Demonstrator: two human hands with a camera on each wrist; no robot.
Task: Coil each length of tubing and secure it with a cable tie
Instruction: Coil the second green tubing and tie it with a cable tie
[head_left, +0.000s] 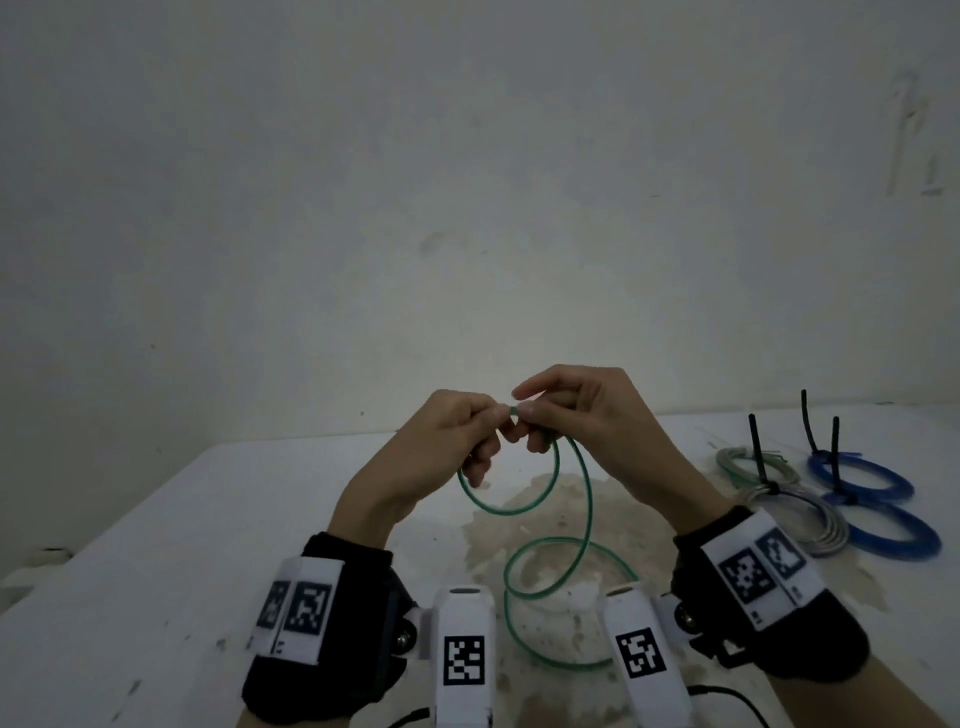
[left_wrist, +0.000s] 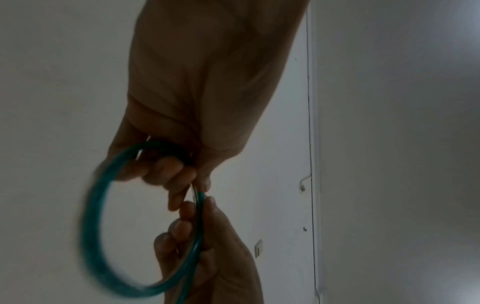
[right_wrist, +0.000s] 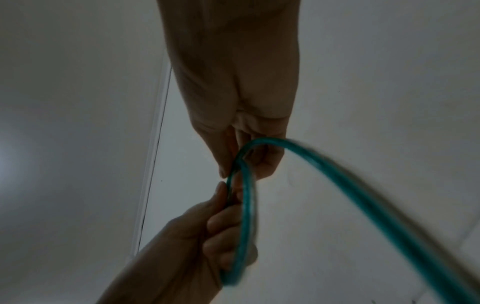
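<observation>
Above the table (head_left: 156, 519), both hands are working the green tubing (head_left: 571, 519): left hand (head_left: 441, 447) pinching the first loop shut, right hand (head_left: 576, 415) pinching the run beside it. Coiling is just starting; the rest is trailing onto the table. Next: feeding more turns in, then a tie. Tied coils (head_left: 857, 493) sitting at right. No readable text, only square coded tags on the wrist bands (head_left: 298, 608).

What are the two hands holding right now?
Left hand: closed, pinching the green tubing at the first loop.
Right hand: closed, pinching the same green tubing.
</observation>
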